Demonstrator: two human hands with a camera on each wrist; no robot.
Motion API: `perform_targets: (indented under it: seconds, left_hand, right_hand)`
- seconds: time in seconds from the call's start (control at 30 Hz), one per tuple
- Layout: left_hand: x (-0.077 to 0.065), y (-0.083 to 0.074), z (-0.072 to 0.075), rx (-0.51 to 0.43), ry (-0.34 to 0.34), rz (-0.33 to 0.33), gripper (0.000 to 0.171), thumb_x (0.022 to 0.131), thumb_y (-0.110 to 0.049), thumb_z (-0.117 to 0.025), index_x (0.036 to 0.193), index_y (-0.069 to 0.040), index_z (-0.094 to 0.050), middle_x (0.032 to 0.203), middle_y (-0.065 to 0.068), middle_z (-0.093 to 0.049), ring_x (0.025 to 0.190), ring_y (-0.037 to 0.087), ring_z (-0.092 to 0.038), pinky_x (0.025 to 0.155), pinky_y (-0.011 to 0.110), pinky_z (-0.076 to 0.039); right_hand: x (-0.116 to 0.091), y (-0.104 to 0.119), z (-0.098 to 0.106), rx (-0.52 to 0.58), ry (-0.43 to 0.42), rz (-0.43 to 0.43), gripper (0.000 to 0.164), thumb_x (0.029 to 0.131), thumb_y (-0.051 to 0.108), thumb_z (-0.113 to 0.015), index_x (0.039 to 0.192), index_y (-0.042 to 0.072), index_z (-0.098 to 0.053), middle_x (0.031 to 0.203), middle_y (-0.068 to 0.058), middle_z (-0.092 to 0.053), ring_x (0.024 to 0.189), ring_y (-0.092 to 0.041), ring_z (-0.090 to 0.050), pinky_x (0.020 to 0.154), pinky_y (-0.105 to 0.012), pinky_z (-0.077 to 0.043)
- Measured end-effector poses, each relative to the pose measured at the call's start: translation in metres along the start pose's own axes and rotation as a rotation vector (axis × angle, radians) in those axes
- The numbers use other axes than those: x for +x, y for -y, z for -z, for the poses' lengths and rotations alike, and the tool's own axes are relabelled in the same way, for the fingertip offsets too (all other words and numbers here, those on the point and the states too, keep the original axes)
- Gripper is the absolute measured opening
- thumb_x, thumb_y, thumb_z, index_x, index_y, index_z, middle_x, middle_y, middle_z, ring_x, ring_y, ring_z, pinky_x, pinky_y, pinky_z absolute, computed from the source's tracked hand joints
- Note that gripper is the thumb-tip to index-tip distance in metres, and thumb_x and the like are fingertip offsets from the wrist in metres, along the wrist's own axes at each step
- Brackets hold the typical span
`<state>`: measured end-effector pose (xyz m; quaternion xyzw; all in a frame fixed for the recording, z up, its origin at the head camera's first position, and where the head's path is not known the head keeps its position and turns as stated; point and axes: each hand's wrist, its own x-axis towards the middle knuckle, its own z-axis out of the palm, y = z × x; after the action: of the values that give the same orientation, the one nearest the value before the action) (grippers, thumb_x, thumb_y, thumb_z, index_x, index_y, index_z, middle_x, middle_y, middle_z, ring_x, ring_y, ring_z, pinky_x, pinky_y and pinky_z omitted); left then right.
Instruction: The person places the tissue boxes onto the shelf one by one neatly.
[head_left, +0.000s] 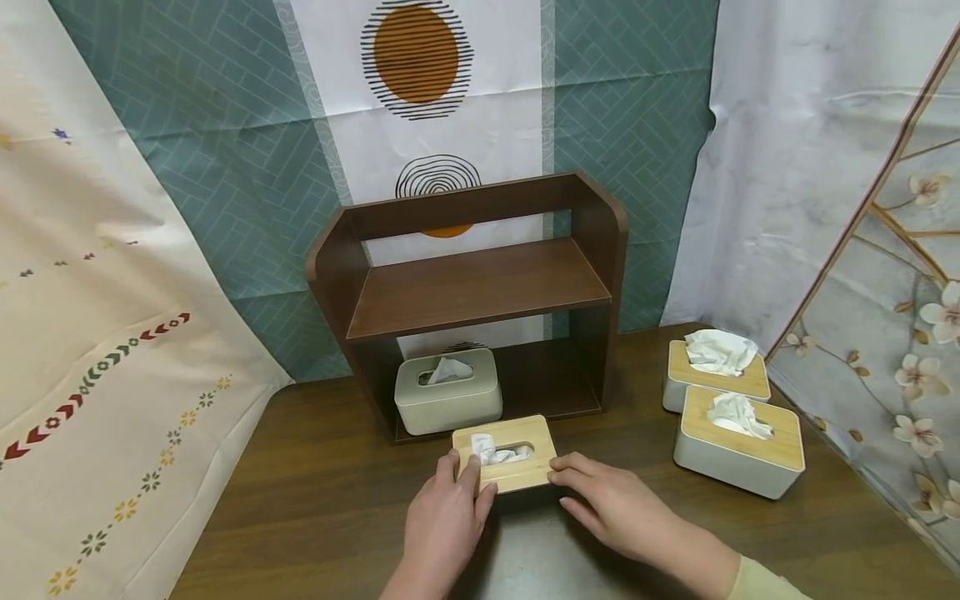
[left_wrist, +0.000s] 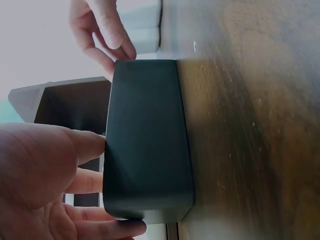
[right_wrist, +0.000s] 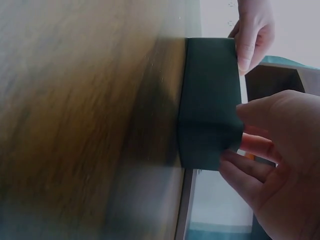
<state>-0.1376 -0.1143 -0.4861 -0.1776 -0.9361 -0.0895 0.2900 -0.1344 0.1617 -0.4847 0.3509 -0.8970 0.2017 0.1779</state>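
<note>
A tissue box point(head_left: 513, 478) with a dark body and a light wooden lid sits on the table before the shelf. White tissue shows in its oval slot. My left hand point(head_left: 444, 517) grips the box's left end, its thumb at the front top edge and fingers over the lid and side. At the right end, my right hand point(head_left: 617, 503) holds the corner between thumb and fingers. The left wrist view shows the dark front of the box point(left_wrist: 147, 135) down on the wood; the right wrist view shows the same box point(right_wrist: 210, 95) between both hands.
Behind stands a brown two-tier shelf point(head_left: 480, 287), with a grey-beige tissue box point(head_left: 447, 412) at the left of its lower tier. Two white tissue boxes with wooden lids, a nearer one point(head_left: 731, 462) and a farther one point(head_left: 678, 367), stand at the right. Patterned cloths point(head_left: 630, 125) hang around the table.
</note>
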Motion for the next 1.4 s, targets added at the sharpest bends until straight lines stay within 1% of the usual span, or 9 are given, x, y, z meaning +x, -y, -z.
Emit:
perform_targets:
  seconds: [0.17, 0.27, 0.37, 0.5, 0.67, 0.9, 1.1, 1.27, 1.4]
  left_hand:
    - [0.002, -0.002, -0.002, -0.021, -0.007, -0.013, 0.043, 0.095, -0.037, -0.087, 0.126, -0.008, -0.079, 0.123, 0.023, -0.069, 0.069, 0.031, -0.069, 0.059, 0.046, -0.058]
    - [0.003, -0.001, -0.003, -0.057, -0.002, -0.006, 0.044, 0.096, -0.039, -0.087, 0.128, -0.009, -0.079, 0.126, 0.021, -0.069, 0.07, 0.032, -0.071, 0.058, 0.046, -0.058]
    - [0.004, 0.001, -0.003, -0.113, 0.008, 0.015, 0.045, 0.096, -0.037, -0.087, 0.129, -0.008, -0.079, 0.13, 0.021, -0.069, 0.077, 0.033, -0.074, 0.06, 0.047, -0.059]
    - [0.002, 0.003, 0.0, -0.173, 0.022, 0.041, 0.045, 0.097, -0.031, -0.087, 0.132, -0.004, -0.077, 0.139, 0.024, -0.066, 0.085, 0.035, -0.078, 0.062, 0.05, -0.061]
    - [-0.002, 0.004, 0.003, -0.205, 0.057, 0.084, 0.048, 0.099, -0.031, -0.085, 0.137, -0.005, -0.074, 0.148, 0.024, -0.061, 0.088, 0.036, -0.079, 0.064, 0.051, -0.061]
    - [-0.005, 0.004, 0.01, -0.24, 0.114, 0.124, 0.049, 0.099, -0.031, -0.086, 0.14, -0.007, -0.073, 0.148, 0.021, -0.062, 0.089, 0.037, -0.078, 0.067, 0.053, -0.061]
    - [-0.005, 0.003, 0.01, -0.251, 0.155, 0.144, 0.052, 0.098, -0.031, -0.087, 0.142, -0.007, -0.072, 0.149, 0.023, -0.062, 0.102, 0.039, -0.077, 0.073, 0.056, -0.062]
    - [-0.006, 0.003, 0.008, -0.247, 0.168, 0.144, 0.053, 0.098, -0.03, -0.087, 0.143, -0.007, -0.072, 0.145, 0.024, -0.065, 0.107, 0.041, -0.076, 0.079, 0.058, -0.062]
    - [-0.007, 0.003, 0.007, -0.227, 0.163, 0.127, 0.053, 0.098, -0.029, -0.087, 0.143, -0.005, -0.071, 0.136, 0.023, -0.072, 0.109, 0.04, -0.076, 0.084, 0.057, -0.062]
  right_hand:
    - [-0.003, -0.004, 0.003, -0.014, 0.004, -0.026, 0.028, 0.098, 0.014, -0.086, 0.125, 0.012, -0.078, 0.136, 0.001, -0.071, 0.118, -0.018, -0.074, 0.091, -0.042, -0.065]
    - [-0.004, -0.006, 0.004, -0.026, 0.002, -0.029, 0.029, 0.098, 0.015, -0.086, 0.125, 0.012, -0.079, 0.136, 0.0, -0.071, 0.118, -0.018, -0.074, 0.092, -0.043, -0.064]
    - [-0.004, -0.006, 0.005, -0.035, 0.0, -0.029, 0.031, 0.098, 0.017, -0.086, 0.127, 0.012, -0.079, 0.139, -0.001, -0.07, 0.119, -0.018, -0.074, 0.092, -0.043, -0.064]
    - [-0.005, -0.005, 0.005, -0.047, 0.013, -0.049, 0.04, 0.098, 0.019, -0.086, 0.136, 0.011, -0.076, 0.151, -0.006, -0.065, 0.121, -0.021, -0.074, 0.091, -0.045, -0.064]
    - [-0.007, -0.003, 0.004, -0.063, 0.009, -0.082, 0.049, 0.099, 0.021, -0.086, 0.145, 0.01, -0.072, 0.16, -0.011, -0.058, 0.124, -0.024, -0.073, 0.09, -0.046, -0.064]
    - [-0.004, 0.003, 0.003, -0.063, -0.017, -0.15, 0.052, 0.1, 0.022, -0.085, 0.148, 0.008, -0.07, 0.162, -0.014, -0.057, 0.125, -0.028, -0.074, 0.089, -0.05, -0.064]
    - [-0.002, 0.009, 0.001, -0.054, -0.001, -0.251, 0.051, 0.101, 0.025, -0.084, 0.148, 0.009, -0.071, 0.161, -0.017, -0.058, 0.121, -0.031, -0.076, 0.088, -0.053, -0.064]
    - [-0.001, 0.01, -0.002, -0.048, -0.006, -0.266, 0.05, 0.101, 0.024, -0.083, 0.147, 0.008, -0.071, 0.152, -0.019, -0.065, 0.122, -0.034, -0.075, 0.092, -0.054, -0.063]
    - [-0.001, 0.011, -0.004, -0.05, 0.01, -0.273, 0.049, 0.102, 0.024, -0.082, 0.147, 0.008, -0.071, 0.145, -0.018, -0.07, 0.124, -0.035, -0.074, 0.095, -0.054, -0.062]
